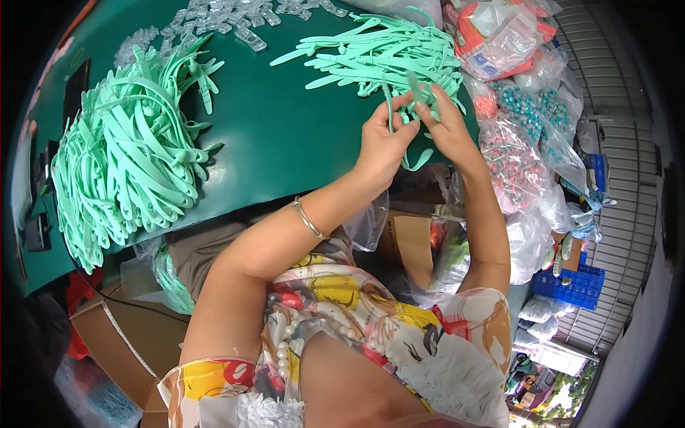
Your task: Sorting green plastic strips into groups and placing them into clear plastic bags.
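1. Dark green bench [285, 135] fills the upper field, with cardboard boxes and bagged goods crowded along its near and right sides.
2. Left hand [385, 139]: grip closed, thumb and fingers pinched on a mint-green plastic strap [412, 158] held above the bench's near right edge.
3. Right hand [446, 128]: fingertips closed on the same strap's upper part, just beside the left hand.
4. Loose strap pile [385, 53] lies just behind the hands.
5. Large strap heap [128, 157] sits well apart, far left.
6. Clear plastic clips [221, 21] lie at the far edge.
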The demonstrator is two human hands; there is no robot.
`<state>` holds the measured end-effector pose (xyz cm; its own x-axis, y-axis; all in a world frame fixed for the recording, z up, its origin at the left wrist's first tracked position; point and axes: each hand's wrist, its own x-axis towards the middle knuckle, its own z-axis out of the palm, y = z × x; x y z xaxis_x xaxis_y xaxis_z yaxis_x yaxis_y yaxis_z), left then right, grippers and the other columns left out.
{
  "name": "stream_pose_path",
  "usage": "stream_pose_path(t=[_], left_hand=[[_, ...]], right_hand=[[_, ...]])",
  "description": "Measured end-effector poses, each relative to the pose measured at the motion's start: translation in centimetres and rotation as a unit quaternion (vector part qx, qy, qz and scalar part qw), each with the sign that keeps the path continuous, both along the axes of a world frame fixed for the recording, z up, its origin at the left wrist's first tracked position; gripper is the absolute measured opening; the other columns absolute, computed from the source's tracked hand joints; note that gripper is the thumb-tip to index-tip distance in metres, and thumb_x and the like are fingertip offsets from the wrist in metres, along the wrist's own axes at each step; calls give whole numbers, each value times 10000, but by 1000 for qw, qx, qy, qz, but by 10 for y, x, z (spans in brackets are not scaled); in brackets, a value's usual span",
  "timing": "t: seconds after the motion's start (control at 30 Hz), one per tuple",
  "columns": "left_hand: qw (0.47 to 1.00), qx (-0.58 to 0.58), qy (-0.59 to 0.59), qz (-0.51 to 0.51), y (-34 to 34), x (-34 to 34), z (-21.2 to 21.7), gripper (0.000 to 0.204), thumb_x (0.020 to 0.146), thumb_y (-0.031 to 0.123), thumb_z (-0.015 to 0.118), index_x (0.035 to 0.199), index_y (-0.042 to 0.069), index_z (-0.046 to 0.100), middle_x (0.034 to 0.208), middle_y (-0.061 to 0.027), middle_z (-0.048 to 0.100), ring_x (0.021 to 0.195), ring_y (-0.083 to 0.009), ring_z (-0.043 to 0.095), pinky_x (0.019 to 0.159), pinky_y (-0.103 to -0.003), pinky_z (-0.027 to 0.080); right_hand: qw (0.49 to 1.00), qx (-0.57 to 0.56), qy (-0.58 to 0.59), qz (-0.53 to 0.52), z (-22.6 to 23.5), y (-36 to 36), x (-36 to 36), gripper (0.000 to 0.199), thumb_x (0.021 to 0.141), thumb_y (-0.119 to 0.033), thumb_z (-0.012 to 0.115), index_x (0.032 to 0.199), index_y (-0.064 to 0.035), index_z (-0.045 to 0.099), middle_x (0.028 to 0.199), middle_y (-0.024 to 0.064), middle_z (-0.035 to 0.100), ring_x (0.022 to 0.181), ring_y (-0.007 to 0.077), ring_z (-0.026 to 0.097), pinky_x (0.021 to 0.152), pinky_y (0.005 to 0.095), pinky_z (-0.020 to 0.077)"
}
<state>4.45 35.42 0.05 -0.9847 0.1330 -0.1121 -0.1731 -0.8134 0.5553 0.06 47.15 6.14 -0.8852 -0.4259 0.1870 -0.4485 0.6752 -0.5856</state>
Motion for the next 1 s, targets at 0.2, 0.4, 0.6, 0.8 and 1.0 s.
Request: stream_pose_path(t=[0.2, 0.4, 0.6, 0.8, 1.0], left_hand=[[998, 47, -21, 24, 2, -8, -7, 310, 838, 152, 611, 1110, 23, 539, 726, 59, 459, 664, -24, 426, 566, -188, 349], [995, 72, -61, 18, -5, -13, -5, 90, 892, 158, 534, 934, 78, 532, 875, 0, 586, 716, -72, 529, 629, -216, 409], [996, 70, -58, 13, -11, -6, -5, 103, 913, 156, 470, 948, 71, 516, 911, -41, 581, 790, -104, 538, 656, -250, 430], [993, 101, -58, 15, -17, -1, -12, 103, 878, 145, 469, 924, 73, 526, 923, -36, 579, 799, -109, 519, 636, -228, 405], [998, -43, -35, -15, -29, 24, 5, 131, 896, 128, 421, 939, 61, 525, 994, -50, 583, 921, -120, 489, 744, -255, 397]], right_hand=[[997, 52, 12, 61, -10, 3, -4, 295, 772, -1, 517, 1065, 23, 497, 993, 169, 527, 912, 316, 524, 791, 328, 419], [972, -122, -197, -48, 0, -4, -1, 223, 883, -186, 542, 1010, -4, 564, 956, 56, 595, 900, 145, 539, 818, 279, 407], [946, -223, -231, -48, -6, 14, -17, 205, 898, -206, 524, 995, -29, 557, 899, 52, 596, 885, 119, 526, 811, 262, 402], [953, -227, -197, -50, -1, 12, -16, 185, 904, -200, 509, 972, -32, 549, 863, 60, 595, 832, 133, 540, 759, 268, 420], [945, -276, -151, -87, -1, 25, -15, 204, 902, -236, 507, 941, -47, 575, 843, 39, 613, 854, 125, 531, 821, 276, 388]])
